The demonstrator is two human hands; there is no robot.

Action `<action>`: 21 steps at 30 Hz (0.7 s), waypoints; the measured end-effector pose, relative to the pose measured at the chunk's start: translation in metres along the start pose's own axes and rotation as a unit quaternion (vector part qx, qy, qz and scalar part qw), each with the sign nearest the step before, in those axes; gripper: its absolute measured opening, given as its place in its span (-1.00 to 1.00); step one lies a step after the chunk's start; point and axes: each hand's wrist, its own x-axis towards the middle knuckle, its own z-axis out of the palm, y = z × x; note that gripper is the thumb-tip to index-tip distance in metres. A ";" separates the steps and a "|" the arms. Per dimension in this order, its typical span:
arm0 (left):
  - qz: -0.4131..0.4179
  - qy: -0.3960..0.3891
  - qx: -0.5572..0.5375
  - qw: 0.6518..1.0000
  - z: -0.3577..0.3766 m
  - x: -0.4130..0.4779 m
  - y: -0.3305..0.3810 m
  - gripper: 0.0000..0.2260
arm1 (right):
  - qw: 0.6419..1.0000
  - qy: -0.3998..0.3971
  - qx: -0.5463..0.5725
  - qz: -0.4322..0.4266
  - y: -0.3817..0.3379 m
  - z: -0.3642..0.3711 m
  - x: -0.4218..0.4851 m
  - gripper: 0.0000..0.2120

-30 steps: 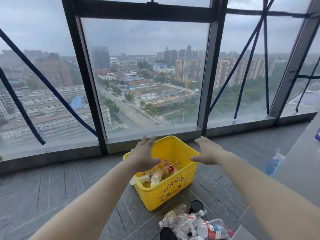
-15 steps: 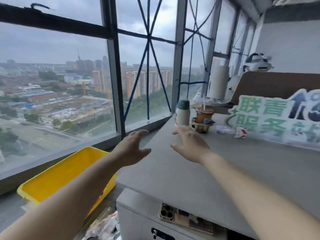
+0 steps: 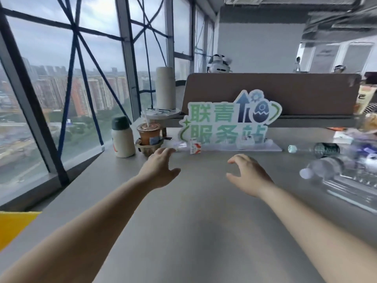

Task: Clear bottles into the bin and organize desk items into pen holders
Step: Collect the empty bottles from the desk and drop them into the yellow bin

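Note:
Both my hands hover empty over the grey desk (image 3: 200, 221). My left hand (image 3: 161, 168) reaches forward with relaxed fingers, short of a brown iced drink cup (image 3: 148, 135). My right hand (image 3: 247, 174) is loosely curved and holds nothing. Two clear plastic bottles lie on their sides at the right: one with a dark label (image 3: 318, 149) and a blurred one nearer to me (image 3: 324, 168). A corner of the yellow bin (image 3: 14, 225) shows at the lower left, below the desk edge.
A white flask with a green cap (image 3: 122, 137) stands left of the cup. A green-lettered sign (image 3: 230, 119) stands against a brown partition (image 3: 285, 94), with a small red-and-white box (image 3: 195, 147) before it. Blurred clutter fills the right edge. Windows run along the left.
The view has swung from the yellow bin on the floor to the desk. Both hands have moved with it and now hang over the desktop, still empty.

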 end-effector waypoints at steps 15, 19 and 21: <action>0.006 -0.020 0.120 0.993 0.094 0.189 0.005 -0.27 | 0.990 0.000 -0.118 0.073 0.125 0.030 0.155 -0.20; 0.021 0.020 0.128 0.991 0.109 0.199 -0.004 -0.32 | 0.989 -0.017 -0.122 0.086 0.132 0.041 0.183 -0.12; 0.017 0.023 0.127 0.991 0.112 0.200 -0.005 -0.30 | 0.984 -0.005 -0.150 0.096 0.133 0.047 0.191 -0.15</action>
